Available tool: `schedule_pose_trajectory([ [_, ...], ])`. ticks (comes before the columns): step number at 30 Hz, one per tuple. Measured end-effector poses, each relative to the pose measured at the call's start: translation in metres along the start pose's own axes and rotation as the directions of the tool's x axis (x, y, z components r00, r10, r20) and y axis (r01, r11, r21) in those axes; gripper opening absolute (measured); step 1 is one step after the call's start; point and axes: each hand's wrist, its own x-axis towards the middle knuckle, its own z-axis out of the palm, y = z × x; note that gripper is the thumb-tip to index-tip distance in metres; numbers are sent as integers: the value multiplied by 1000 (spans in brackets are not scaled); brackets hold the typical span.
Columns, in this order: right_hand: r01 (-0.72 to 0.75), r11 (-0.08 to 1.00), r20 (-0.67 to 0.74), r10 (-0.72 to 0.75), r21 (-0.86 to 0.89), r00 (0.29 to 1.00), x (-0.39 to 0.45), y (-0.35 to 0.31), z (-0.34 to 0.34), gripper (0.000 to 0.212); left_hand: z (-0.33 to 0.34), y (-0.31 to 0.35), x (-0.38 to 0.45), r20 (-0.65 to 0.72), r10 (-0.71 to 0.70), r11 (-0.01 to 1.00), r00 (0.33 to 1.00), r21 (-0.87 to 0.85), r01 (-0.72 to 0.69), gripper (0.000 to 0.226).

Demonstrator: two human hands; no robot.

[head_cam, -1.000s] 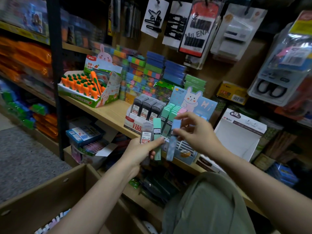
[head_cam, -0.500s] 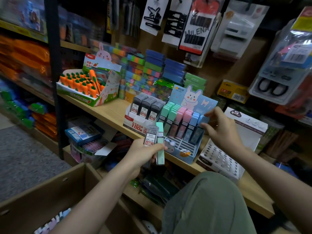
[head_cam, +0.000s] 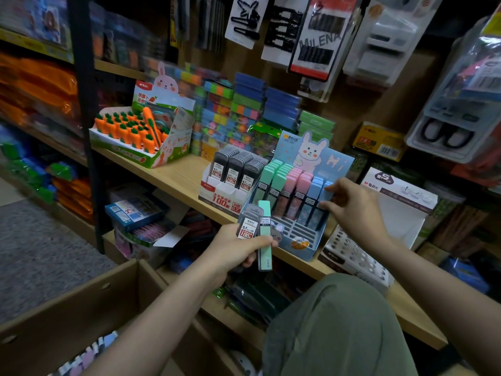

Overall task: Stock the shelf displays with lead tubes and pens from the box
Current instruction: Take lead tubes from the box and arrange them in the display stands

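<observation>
cardboard box [head_cam: 67, 316] lower left, open. left hand [head_cam: 233, 249] grips grey lead tube [head_cam: 248, 222] and mint lead tube [head_cam: 264, 234], upright, before shelf [head_cam: 179, 175] edge. bunny display [head_cam: 298, 213] holds mint, pink, blue tubes. right hand [head_cam: 352, 207] fingers pinch blue tube [head_cam: 326, 189] in rightmost row.

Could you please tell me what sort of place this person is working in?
Most likely a stationery shop aisle. Wooden shelves carry retail display boxes: a bunny display of pastel lead tubes and a carrot pen display. Carded hair clips and packaged scissors hang on the wall behind.
</observation>
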Motion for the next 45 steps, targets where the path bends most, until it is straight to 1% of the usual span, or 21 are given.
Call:
schedule_pose_trajectory([
  [2, 13, 1000, -21, -14, -22, 1000, 0, -1, 2, 25, -1, 0, 0, 15, -3, 1000, 1000, -16, 4, 22],
  [4, 2, 999, -17, -3, -36, 1000, 0, -1, 2, 26, -2, -1, 1, 51, 14, 999, 999, -34, -12, 15],
  [7, -1, 995, -51, -4, -97, 999, -2, -5, 0, 38, -4, -2, 1, 115, 64, 998, 991, -35, -60, 14],
  [9, 51, 998, -102, -55, -42, 993, -8, -17, 1, 41, -5, -1, 1, 174, 97, 995, 980, -54, -89, 17],
  [10, 85, 996, -86, -83, 23, 993, -11, -26, 2, 39, -5, 0, 1, 206, 112, 993, 972, -65, -100, 19],
  [11, 96, 990, -13, -95, 99, 995, -15, -37, 6, 37, -6, 0, 1, 236, 123, 992, 964, -72, -109, 21],
  [12, 72, 983, 102, -90, 167, 991, -19, -48, 10, 39, -7, 0, 1, 260, 130, 991, 957, -75, -114, 22],
  [13, 31, 977, 223, -79, 212, 972, -22, -58, 15, 41, -7, 0, 2, 273, 131, 990, 953, -77, -114, 22],
  [14, -3, 973, 309, -70, 231, 948, -24, -66, 19, 42, -8, -1, 2, 274, 127, 991, 953, -77, -110, 21],
  [16, -39, 965, 351, -57, 261, 935, -24, -75, 25, 34, -9, -1, 3, 250, 115, 991, 962, -93, -94, 20],
  [18, -97, 940, 334, -19, 328, 942, -19, -79, 25, 28, -12, 0, 3, 206, 112, 985, 972, -150, -81, 21],
  [20, -139, 916, 296, 22, 377, 955, -9, -78, 20, 27, -17, 4, 4, 127, 74, 983, 989, -177, -51, 31],
  [21, -124, 917, 248, 29, 380, 968, -3, -76, 15, 27, -20, 6, 5, 72, 45, 980, 996, -198, -30, 36],
  [22, -84, 931, 182, 19, 356, 983, 3, -74, 11, 28, -24, 8, 7, 21, 23, 968, 1000, -249, -17, 35],
  [24, 18, 961, 74, -40, 276, 996, 14, -74, 2, 30, -32, 11, 11, -33, 12, 925, 999, -380, -24, 19],
  [26, 103, 969, 40, -114, 223, 993, 20, -76, 0, 31, -37, 13, 13, -61, 11, 897, 998, -441, -37, 8],
  [29, 156, 973, 76, -170, 169, 982, 23, -79, 11, 28, -40, 12, 16, -110, 8, 913, 994, -406, -52, 6],
  [33, 190, 973, 71, -201, 134, 977, 24, -81, 29, 27, -37, 8, 20, -200, 8, 968, 980, -245, -58, 12],
  [35, 194, 975, 62, -201, 111, 978, 25, -83, 36, 27, -39, 5, 22, -225, 18, 977, 974, -202, -65, 12],
  [38, 171, 979, 50, -177, 108, 983, 26, -86, 45, 26, -45, 2, 21, -220, 40, 975, 975, -204, -86, 15],
  [45, 144, 981, 58, -153, 131, 987, 29, -97, 54, 22, -48, 1, 21, -287, 60, 969, 956, -212, -124, 21],
])
